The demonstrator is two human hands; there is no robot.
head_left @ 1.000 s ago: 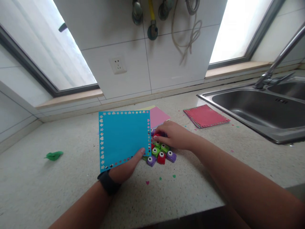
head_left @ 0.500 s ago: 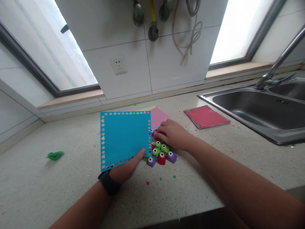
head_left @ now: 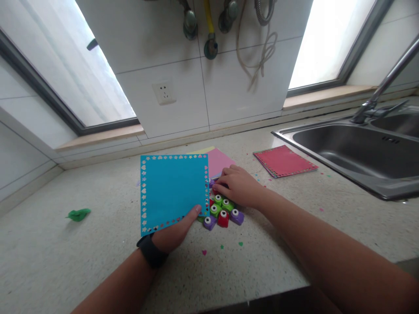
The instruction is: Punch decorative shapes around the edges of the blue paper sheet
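Note:
A square sheet of blue paper (head_left: 175, 187), with star and heart holes cut along its edges, is tilted up in my left hand (head_left: 178, 231). My left thumb lies on its lower right corner and the other fingers are hidden behind it. My right hand (head_left: 240, 185) is curled over the far end of a cluster of small craft punches, its fingers around a red punch (head_left: 215, 191) that is mostly covered. Nearer to me lie green punches (head_left: 214, 209), another red punch (head_left: 223, 219) and purple punches (head_left: 236, 216).
Pink paper (head_left: 222, 161) lies behind the punches. A stack of red-topped punched sheets (head_left: 286, 161) rests by the steel sink (head_left: 330, 144). A crumpled green piece (head_left: 78, 214) is on the left of the counter (head_left: 108, 261). Small paper cut-outs (head_left: 204, 252) are scattered about.
Both hands keep almost the same pose. The whole scene has shifted slightly right and down with the camera; the blue paper is still held and the right fingers remain at the punches.

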